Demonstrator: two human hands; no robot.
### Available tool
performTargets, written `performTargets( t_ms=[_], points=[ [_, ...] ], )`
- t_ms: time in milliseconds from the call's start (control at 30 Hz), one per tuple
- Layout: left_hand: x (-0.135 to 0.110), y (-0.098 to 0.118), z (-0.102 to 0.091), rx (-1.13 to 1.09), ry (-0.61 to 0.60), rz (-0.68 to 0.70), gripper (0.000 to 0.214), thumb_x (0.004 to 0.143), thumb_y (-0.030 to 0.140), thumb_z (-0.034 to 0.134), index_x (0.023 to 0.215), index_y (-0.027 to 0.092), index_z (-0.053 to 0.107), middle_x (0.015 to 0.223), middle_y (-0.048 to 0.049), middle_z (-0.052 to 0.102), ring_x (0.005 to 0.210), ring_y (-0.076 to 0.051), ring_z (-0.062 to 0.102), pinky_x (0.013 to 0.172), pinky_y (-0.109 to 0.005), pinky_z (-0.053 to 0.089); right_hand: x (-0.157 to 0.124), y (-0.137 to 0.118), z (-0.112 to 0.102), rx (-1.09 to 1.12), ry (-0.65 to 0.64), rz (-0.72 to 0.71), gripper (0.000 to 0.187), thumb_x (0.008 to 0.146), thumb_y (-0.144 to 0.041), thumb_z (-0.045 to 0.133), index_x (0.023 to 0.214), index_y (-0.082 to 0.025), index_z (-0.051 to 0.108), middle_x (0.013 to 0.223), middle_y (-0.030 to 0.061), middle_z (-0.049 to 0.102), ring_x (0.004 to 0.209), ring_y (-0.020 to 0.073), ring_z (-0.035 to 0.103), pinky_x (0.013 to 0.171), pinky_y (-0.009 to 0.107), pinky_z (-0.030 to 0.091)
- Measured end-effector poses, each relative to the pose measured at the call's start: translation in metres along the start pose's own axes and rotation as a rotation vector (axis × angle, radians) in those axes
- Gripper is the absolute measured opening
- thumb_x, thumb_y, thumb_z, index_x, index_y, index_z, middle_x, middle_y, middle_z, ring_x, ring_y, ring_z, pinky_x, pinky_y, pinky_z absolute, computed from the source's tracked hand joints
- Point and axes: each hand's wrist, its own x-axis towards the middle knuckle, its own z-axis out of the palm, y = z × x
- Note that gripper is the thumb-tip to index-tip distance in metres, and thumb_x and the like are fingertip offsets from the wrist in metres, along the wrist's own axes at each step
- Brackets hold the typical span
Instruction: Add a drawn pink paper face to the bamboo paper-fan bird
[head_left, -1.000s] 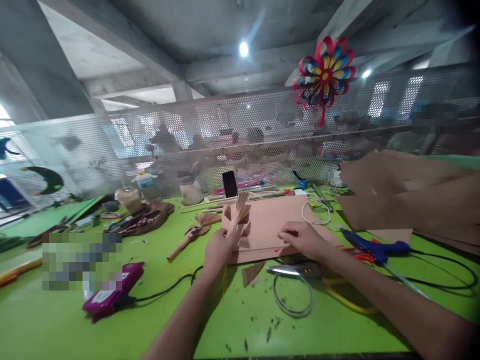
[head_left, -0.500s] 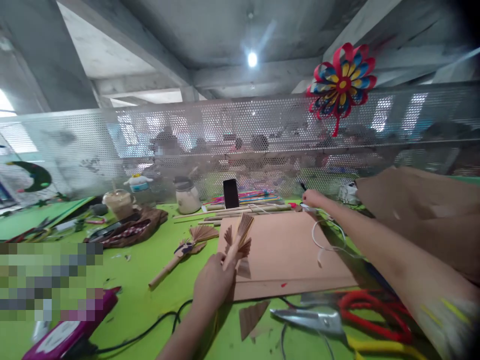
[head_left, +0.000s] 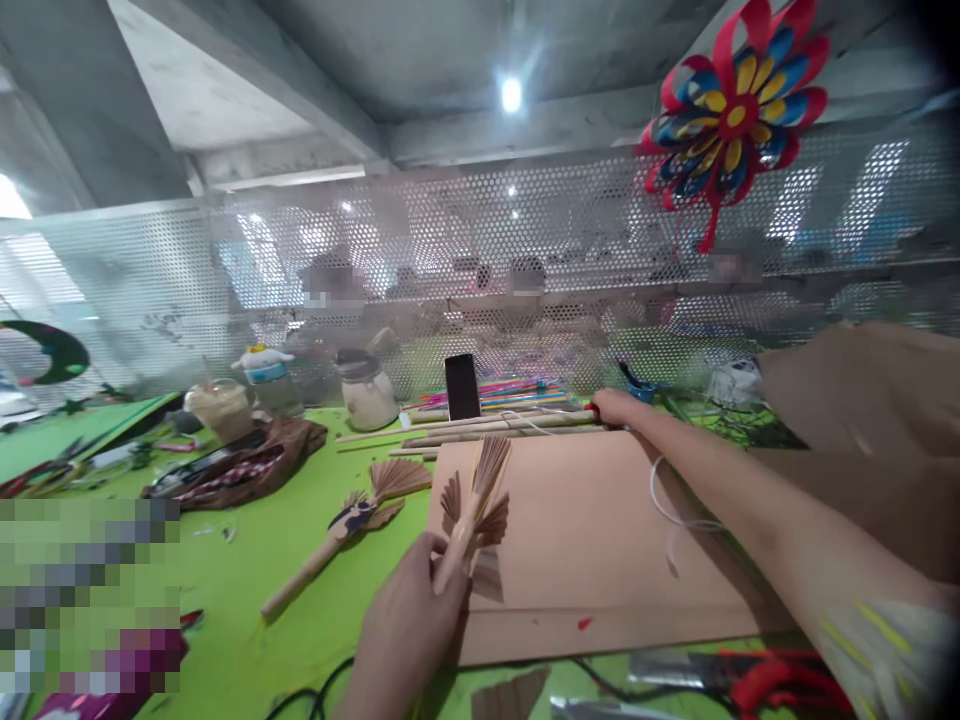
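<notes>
My left hand (head_left: 416,610) is closed around the stick of a brown paper bird (head_left: 472,520) with pleated fan wings and tail, held over a sheet of tan card (head_left: 577,520). A second bird (head_left: 349,520) with a dark painted patch lies on the green table to its left. At the back of the card, my right hand (head_left: 619,407) reaches to the end of several wooden sticks (head_left: 495,430). Its fingers are closed beside a small red thing (head_left: 593,409); what they grip is hidden. A white cord (head_left: 675,520) hangs below my right forearm.
A phone (head_left: 462,387) leans before coloured sticks and a perforated screen (head_left: 405,250). A jar (head_left: 365,390) and a drink cup (head_left: 220,408) stand back left. Red-handled scissors (head_left: 784,688) lie front right. Brown paper (head_left: 862,400) is heaped at right.
My right hand has come down onto the red thing at the sticks' end. My left hand still holds the bird, slightly lower in view. The camera view has shifted.
</notes>
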Motion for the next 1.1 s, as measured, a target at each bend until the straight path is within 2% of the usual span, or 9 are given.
performTargets(
  t_ms=[167,467,633,800,1100],
  points=[
    [-0.001,0.000,0.000,-0.004,0.017,0.032,0.022,0.088,0.043,0.043,0.094,0.024,0.053,0.082,-0.0028,0.068,0.075,-0.024,0.064,0.059,-0.028,0.032,0.000,0.001,0.003,0.004,0.022,0.008,0.035,0.091,-0.033,0.060,0.122,-0.015,0.058,0.123,0.0112,0.060,0.103,0.0222,0.062,0.086,0.042,0.053],
    [0.001,-0.001,0.000,-0.001,0.020,0.006,0.024,0.087,0.045,0.044,0.093,0.023,0.053,0.076,-0.0035,0.067,0.073,-0.025,0.064,0.059,-0.029,0.033,0.008,0.011,-0.019,0.032,0.049,-0.070,0.031,0.093,-0.033,0.058,0.122,-0.020,0.058,0.125,0.0088,0.060,0.103,0.0213,0.062,0.086,0.042,0.053],
    [0.001,-0.001,0.000,0.007,0.003,-0.003,0.022,0.087,0.044,0.043,0.093,0.025,0.052,0.076,-0.0019,0.066,0.073,-0.025,0.063,0.058,-0.029,0.032,0.014,0.004,-0.018,0.052,0.026,-0.111,0.032,0.093,-0.033,0.058,0.122,-0.019,0.058,0.124,0.0087,0.060,0.103,0.0214,0.062,0.086,0.042,0.054],
    [0.002,-0.003,0.002,-0.013,0.009,0.012,0.027,0.088,0.049,0.043,0.093,0.025,0.052,0.074,-0.0015,0.066,0.071,-0.025,0.063,0.059,-0.029,0.033,0.012,0.005,-0.013,0.078,0.048,-0.094,0.033,0.093,-0.033,0.059,0.122,-0.019,0.058,0.124,0.0087,0.060,0.103,0.0216,0.062,0.085,0.042,0.053],
    [-0.002,0.001,0.000,0.010,-0.002,0.023,0.026,0.089,0.046,0.042,0.092,0.023,0.054,0.071,-0.0018,0.065,0.069,-0.023,0.062,0.056,-0.028,0.030,0.008,0.019,-0.010,0.136,0.149,-0.009,0.032,0.093,-0.034,0.058,0.121,-0.019,0.059,0.124,0.0079,0.060,0.103,0.0224,0.062,0.085,0.041,0.054]
  ],
)
